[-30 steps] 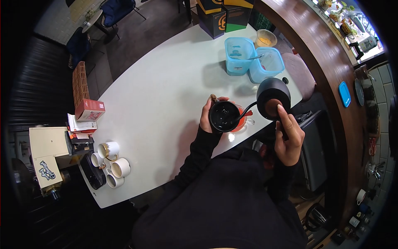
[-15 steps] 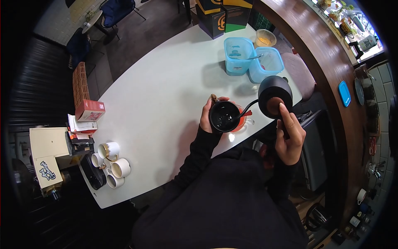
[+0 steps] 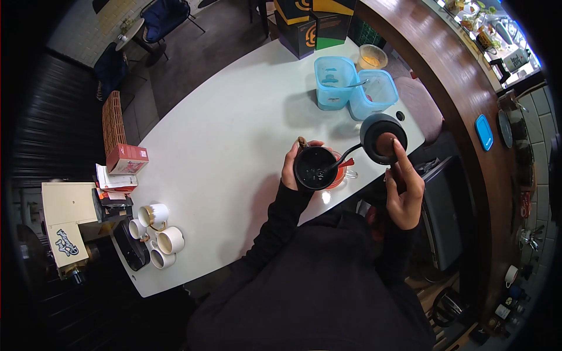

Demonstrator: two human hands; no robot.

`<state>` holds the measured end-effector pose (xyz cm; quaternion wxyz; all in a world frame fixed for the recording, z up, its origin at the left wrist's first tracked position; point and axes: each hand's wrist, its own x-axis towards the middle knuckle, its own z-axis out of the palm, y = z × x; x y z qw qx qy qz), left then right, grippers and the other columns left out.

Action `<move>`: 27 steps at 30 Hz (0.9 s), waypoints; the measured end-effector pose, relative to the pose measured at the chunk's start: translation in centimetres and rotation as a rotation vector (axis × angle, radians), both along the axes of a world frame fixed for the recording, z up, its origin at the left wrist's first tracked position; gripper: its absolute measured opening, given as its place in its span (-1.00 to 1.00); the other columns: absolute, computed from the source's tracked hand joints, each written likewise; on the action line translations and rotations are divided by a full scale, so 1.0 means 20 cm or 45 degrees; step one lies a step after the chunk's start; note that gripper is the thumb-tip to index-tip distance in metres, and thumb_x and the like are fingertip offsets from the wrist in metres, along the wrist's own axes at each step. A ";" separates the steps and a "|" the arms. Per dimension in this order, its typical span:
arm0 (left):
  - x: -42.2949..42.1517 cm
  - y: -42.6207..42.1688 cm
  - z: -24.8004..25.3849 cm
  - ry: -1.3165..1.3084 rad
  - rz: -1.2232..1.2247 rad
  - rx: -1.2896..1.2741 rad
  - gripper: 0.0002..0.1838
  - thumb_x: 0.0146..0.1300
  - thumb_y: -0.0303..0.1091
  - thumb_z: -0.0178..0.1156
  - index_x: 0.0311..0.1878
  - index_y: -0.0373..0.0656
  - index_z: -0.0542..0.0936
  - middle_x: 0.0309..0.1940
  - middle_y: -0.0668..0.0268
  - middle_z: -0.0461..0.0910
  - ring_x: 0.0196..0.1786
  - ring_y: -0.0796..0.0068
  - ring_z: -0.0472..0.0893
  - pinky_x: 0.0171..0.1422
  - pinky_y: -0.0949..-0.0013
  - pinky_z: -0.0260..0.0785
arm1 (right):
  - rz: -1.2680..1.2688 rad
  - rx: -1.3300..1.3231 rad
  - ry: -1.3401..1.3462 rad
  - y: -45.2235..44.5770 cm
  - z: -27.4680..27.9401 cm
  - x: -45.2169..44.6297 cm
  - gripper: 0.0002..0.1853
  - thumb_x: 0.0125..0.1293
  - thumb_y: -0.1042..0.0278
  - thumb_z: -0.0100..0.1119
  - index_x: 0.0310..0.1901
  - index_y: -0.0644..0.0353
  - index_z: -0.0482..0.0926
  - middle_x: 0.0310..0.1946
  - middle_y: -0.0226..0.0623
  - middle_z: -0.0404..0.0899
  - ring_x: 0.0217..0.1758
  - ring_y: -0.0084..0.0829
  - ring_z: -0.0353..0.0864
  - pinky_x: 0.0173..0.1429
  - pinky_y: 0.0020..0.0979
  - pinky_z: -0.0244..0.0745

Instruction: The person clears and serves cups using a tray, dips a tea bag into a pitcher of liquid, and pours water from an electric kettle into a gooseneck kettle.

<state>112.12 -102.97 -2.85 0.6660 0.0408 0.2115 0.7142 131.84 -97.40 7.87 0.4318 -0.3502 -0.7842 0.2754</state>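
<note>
My left hand (image 3: pixel 288 168) is wrapped round a dark cup (image 3: pixel 308 160) with a brownish handle; liquid with a few bubbles shows inside. My right hand (image 3: pixel 408 198) grips a black gooseneck kettle (image 3: pixel 375 124), its index finger pressed on the brown lid knob (image 3: pixel 385 144). The kettle leans toward the cup, and the tip of its thin spout (image 3: pixel 346 154) is over the cup's right side. Partly hidden behind the cup stands a clear glass cup (image 3: pixel 351 174) of red liquid, with a small red object at its rim. The kettle's handle is mostly covered by my hand.
Two blue translucent tubs (image 3: pixel 332 99) stand beyond the kettle, a spoon across them, near a small yellow-filled bowl (image 3: pixel 371 57). Dark boxes (image 3: pixel 298 40) are at the far end. Several white mugs (image 3: pixel 170 240) sit at the left, by a red box (image 3: pixel 128 159).
The kettle and my right hand have shifted slightly left, and the kettle's tilt has changed a little. Bubbles in the dark cup look different. My left hand stays nearly still.
</note>
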 end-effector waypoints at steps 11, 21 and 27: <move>0.01 -0.01 0.05 0.028 0.010 -0.040 -0.40 0.32 0.07 -0.19 0.00 -0.38 0.40 -0.15 -0.03 0.57 -0.09 0.17 0.60 0.02 0.20 0.49 | 0.134 -0.709 0.342 0.02 -0.08 0.08 -0.25 0.08 0.79 -0.09 0.38 0.20 0.09 -0.33 -0.37 0.52 -0.45 -0.74 0.31 -0.32 -0.66 0.24; -0.02 -0.02 0.00 0.126 0.000 -0.026 -0.41 0.29 0.05 -0.20 -0.02 -0.38 0.45 -0.20 0.09 0.60 -0.16 0.31 0.62 -0.03 0.31 0.50 | -0.194 -0.786 0.385 0.10 -0.20 0.18 -0.22 0.12 0.72 -0.03 0.39 -0.05 0.10 -0.42 -0.46 0.44 -0.51 -0.73 0.33 -0.48 -0.71 0.16; -0.01 -0.02 0.01 0.190 -0.022 0.002 -0.39 0.26 0.06 -0.21 -0.03 -0.39 0.45 -0.17 0.08 0.59 -0.12 0.29 0.61 0.01 0.28 0.48 | -0.181 -0.783 0.384 0.17 -0.44 0.26 -0.21 0.09 0.80 -0.09 0.39 0.06 0.07 -0.06 -0.21 0.46 -0.41 -0.68 0.33 -0.36 -0.64 0.29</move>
